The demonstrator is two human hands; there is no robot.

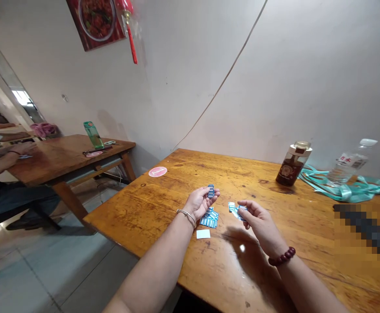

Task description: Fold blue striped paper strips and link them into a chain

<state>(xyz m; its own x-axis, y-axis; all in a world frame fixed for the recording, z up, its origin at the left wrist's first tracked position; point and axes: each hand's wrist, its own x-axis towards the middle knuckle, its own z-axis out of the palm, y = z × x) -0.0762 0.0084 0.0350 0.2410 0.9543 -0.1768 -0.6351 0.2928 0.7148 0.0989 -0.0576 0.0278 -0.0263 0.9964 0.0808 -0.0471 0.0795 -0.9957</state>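
Note:
My left hand (200,203), with a silver bangle at the wrist, holds a small stack of blue-and-white cards (211,190) between thumb and fingers. Under and beside it lies a loose heap of similar cards (209,221) on the wooden table (176,187). A plain pale card (203,234) lies flat just in front of the heap. My right hand (256,216), with a dark red bead bracelet, has thumb and fingers closed on a few blue-and-white cards (233,209). The print on the cards is too small to read.
A dark drink bottle (290,167), a clear plastic bottle (348,163) and turquoise ribbon (355,191) stand or lie at the back right. A blurred dark object (368,232) lies at right. A pink round sticker (157,172) is at the left edge. Another person sits at a second table (69,150).

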